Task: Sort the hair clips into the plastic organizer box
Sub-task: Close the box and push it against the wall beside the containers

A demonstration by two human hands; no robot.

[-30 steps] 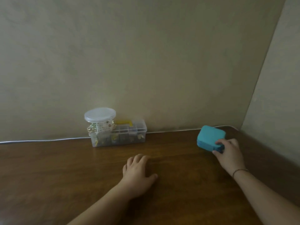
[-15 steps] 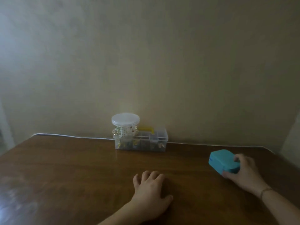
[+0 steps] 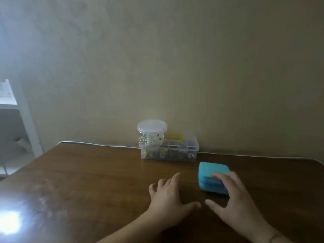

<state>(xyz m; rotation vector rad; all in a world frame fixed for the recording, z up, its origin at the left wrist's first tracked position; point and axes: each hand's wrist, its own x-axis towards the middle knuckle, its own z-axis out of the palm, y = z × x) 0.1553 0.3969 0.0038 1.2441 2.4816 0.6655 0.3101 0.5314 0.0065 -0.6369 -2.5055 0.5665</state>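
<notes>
A clear plastic organizer box [image 3: 177, 152] with a yellow handle stands against the wall, small clips showing through its compartments. On its left end sits a round clear jar [image 3: 151, 133] with a white lid, holding more small items. A teal case [image 3: 213, 177] lies on the wooden table [image 3: 87, 181] in front of the box. My right hand [image 3: 233, 195] rests on the case's near right side, fingers spread over it and thumb out on the table. My left hand [image 3: 168, 197] lies flat on the table just left of the case, fingers spread.
A white cable [image 3: 98, 144] runs along the table's back edge by the wall. White shelving [image 3: 12, 109] stands at the far left beyond the table. Bright glare [image 3: 8, 223] marks the table's near left corner.
My right hand has drawn the teal case leftward, toward the middle and in front of the organizer box. The view has swung left. My left hand stays flat on the table.
</notes>
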